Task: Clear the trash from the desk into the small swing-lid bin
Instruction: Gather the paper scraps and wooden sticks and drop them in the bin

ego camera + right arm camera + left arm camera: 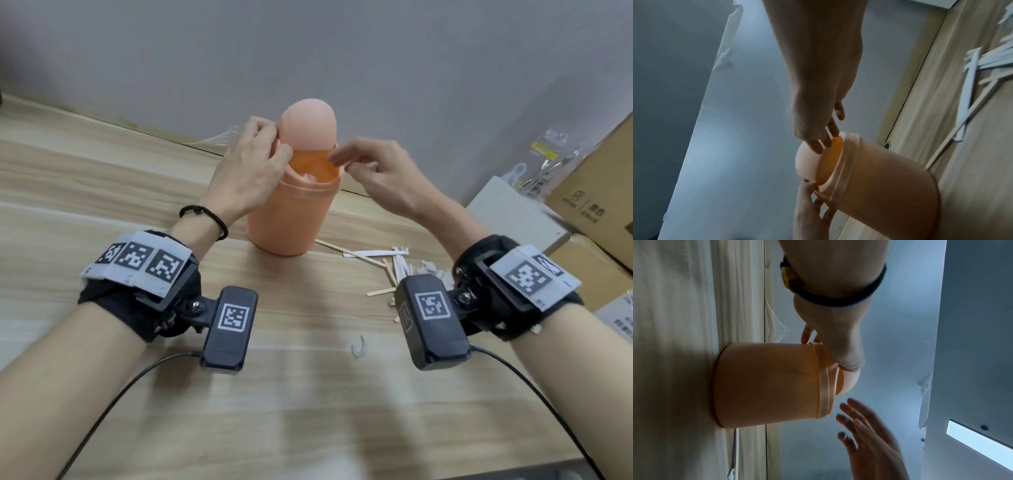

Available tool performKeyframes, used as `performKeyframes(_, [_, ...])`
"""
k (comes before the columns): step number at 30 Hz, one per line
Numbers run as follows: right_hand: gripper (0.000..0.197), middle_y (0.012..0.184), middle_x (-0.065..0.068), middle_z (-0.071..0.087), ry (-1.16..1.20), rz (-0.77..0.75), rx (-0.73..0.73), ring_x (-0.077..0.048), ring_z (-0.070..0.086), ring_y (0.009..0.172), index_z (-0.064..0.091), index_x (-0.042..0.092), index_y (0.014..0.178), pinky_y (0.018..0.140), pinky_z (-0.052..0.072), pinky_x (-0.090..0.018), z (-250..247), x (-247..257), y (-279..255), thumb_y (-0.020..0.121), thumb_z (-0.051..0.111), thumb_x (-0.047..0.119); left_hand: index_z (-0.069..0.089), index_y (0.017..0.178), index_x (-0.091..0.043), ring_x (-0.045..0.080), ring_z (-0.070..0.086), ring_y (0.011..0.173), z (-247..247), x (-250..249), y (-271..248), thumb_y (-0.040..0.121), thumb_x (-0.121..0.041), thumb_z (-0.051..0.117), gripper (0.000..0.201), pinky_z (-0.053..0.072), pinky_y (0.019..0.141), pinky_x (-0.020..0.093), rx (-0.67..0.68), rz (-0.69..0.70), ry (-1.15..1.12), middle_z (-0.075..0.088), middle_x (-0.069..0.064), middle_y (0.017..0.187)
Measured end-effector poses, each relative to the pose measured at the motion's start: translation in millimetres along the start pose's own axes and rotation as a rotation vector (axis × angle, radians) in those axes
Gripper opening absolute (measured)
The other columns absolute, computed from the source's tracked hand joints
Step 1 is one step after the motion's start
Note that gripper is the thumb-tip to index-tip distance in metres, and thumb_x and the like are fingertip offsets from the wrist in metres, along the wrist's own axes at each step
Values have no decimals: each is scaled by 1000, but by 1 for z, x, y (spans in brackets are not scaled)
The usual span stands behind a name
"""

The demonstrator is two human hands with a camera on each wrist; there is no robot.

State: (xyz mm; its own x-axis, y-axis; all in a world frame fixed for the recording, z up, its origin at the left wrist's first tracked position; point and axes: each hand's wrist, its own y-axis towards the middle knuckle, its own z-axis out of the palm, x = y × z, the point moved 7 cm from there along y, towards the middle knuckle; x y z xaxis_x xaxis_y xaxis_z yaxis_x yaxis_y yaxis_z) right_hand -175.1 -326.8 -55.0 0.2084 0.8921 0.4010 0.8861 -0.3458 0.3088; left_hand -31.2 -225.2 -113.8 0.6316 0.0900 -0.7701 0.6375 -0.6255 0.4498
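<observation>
Holding the swing lid [310, 125] tipped back, the left hand [245, 171] gripped the top of the small orange bin [291, 212], its thumb hooked over the rim and its fingers curled round the lid's far side. The right hand [380, 171] hovered at the other side of the bin's mouth, fingers loosely spread and holding nothing visible. A pale scrap [310, 178] lay just inside the opening. The bin stood upright on the wooden desk [102, 192]. Nearer the person and to the bin's right, a scatter of white paper strips [376, 254] and thin wooden sticks [380, 292] remained on the desk, and one curled white shred [358, 346] lay apart, nearer still. If the left thumb slipped, the lid would likely swing shut on the next handful, and a hard push could tip the light bin.
</observation>
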Motion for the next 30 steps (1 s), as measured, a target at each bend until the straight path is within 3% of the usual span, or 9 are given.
performKeyframes(2, [27,91,5,70,86,1,60,-14,68,84,69,18,102,71,49,-20,3,-5,-16,90,49,5,47,88,-16,28,48,105,0,0,0,83,-42,30,32,41,93,49,-2,-6,6,42,-3,111])
performKeyframes(4, [17,87,-1,70,122,25,251,-15,68,78,68,14,103,65,50,-22,18,-10,-34,92,55,9,46,87,-16,28,48,103,0,0,0,84,-40,30,29,41,92,48,-1,-7,13,41,-3,109])
performKeyframes(8, [23,98,3,71,-12,97,831,-13,69,88,65,24,111,79,56,-26,66,-23,-88,89,70,22,45,88,-15,29,48,103,2,0,0,86,-38,31,27,41,91,46,-3,4,41,42,0,112])
performKeyframes(12, [43,97,0,63,5,220,1043,-14,61,84,66,30,108,84,53,-33,87,-38,-129,71,86,23,45,91,-14,30,48,104,2,1,1,87,-37,31,27,41,90,45,-12,11,60,45,5,117])
performKeyframes(15, [38,87,7,57,-11,218,1013,-9,55,76,64,30,100,77,52,-35,94,-43,-133,70,86,20,45,92,-13,30,49,101,2,1,1,88,-37,31,28,40,88,44,-15,21,74,44,6,117])
performKeyframes(18, [20,74,10,61,-32,190,887,-6,54,65,62,27,86,67,48,-26,97,-45,-122,79,78,18,45,92,-14,30,48,100,2,1,1,89,-36,31,26,38,86,42,-22,25,89,42,2,114])
performKeyframes(21, [10,73,8,62,-22,186,763,-8,54,65,63,24,87,67,47,-25,98,-51,-111,85,72,18,45,91,-13,31,49,100,3,1,1,89,-36,32,27,39,87,43,-20,30,85,44,6,117])
performKeyframes(25, [6,83,4,64,-51,167,620,-15,58,76,63,25,90,71,48,-25,91,-59,-103,87,68,23,45,91,-13,32,48,102,3,1,1,87,-37,32,29,39,88,44,-18,32,80,44,6,116])
performKeyframes(30, [4,76,0,64,163,156,346,-14,64,67,62,12,92,67,55,-33,56,-48,-80,90,66,13,45,90,-12,31,47,101,2,0,1,86,-38,31,30,39,89,44,-26,32,76,44,4,114])
